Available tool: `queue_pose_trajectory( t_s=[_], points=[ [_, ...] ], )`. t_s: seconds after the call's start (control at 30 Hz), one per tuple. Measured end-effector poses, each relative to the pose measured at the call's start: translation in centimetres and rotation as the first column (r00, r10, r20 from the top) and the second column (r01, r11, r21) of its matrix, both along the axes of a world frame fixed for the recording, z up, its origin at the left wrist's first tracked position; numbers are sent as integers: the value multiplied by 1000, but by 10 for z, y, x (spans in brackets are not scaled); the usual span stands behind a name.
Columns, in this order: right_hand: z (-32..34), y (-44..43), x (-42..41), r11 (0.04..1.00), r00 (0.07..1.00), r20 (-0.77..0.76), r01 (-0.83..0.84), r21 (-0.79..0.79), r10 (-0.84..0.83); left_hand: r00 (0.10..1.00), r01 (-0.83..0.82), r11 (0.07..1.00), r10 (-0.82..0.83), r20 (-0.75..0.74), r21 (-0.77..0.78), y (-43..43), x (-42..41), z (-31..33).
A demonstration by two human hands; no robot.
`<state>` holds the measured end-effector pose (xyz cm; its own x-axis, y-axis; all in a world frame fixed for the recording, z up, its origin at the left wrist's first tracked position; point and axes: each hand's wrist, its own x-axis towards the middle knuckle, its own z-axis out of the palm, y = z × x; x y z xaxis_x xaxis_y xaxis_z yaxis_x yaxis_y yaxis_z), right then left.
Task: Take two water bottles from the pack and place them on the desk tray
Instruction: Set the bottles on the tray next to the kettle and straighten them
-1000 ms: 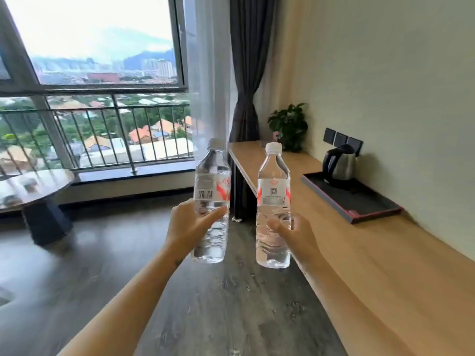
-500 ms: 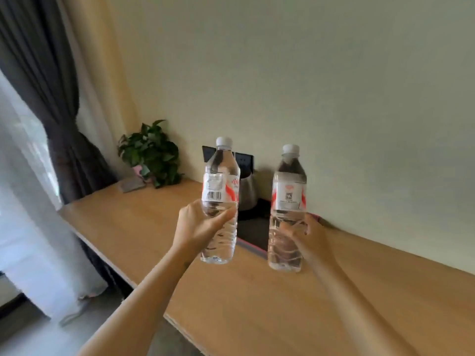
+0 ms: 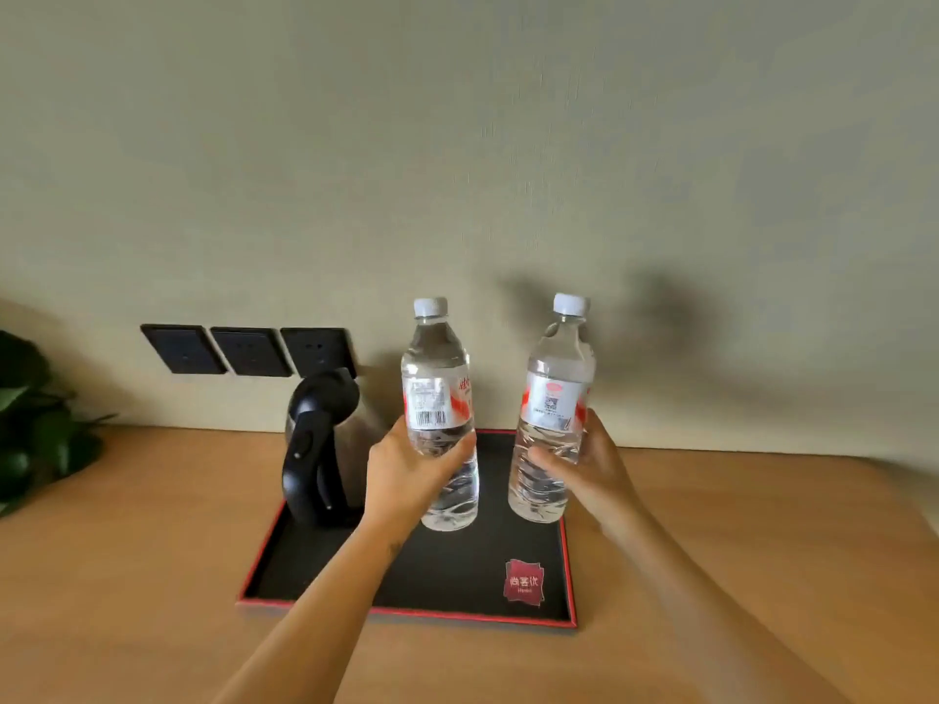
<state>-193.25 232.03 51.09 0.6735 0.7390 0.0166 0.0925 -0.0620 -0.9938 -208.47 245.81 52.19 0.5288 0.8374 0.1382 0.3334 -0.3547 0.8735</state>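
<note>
My left hand point(image 3: 406, 475) grips one clear water bottle point(image 3: 438, 393) with a white cap and a red-and-white label. My right hand point(image 3: 589, 462) grips a second, matching water bottle point(image 3: 556, 393), tilted slightly to the right. Both bottles are over the back part of a black desk tray point(image 3: 457, 576) with a red rim. I cannot tell whether their bases touch the tray. The tray lies on a wooden desk point(image 3: 127, 551) against the wall. The pack is out of view.
A black and steel kettle point(image 3: 317, 449) stands on the tray's back left corner, close to my left hand. Three black wall sockets point(image 3: 249, 350) sit above it. A leafy plant point(image 3: 30, 424) is at the far left. A red logo patch point(image 3: 524, 581) marks the tray's front right.
The view has turned from the window and floor to face the desk and wall. Both hands have carried the bottles from mid-room to over the tray.
</note>
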Motion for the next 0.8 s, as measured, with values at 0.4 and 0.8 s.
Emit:
queue_pose_trajectory(
  t_s=[0.4,0.8],
  points=[
    [-77,68,37,970,971,-40,233,-73,-236,988,148,984,-152,-36,-95,51,82,-82],
    [-107,77,61,988,992,-80,91,-123,-101,976,149,938,-89,199,-312,58,101,-120]
  ],
)
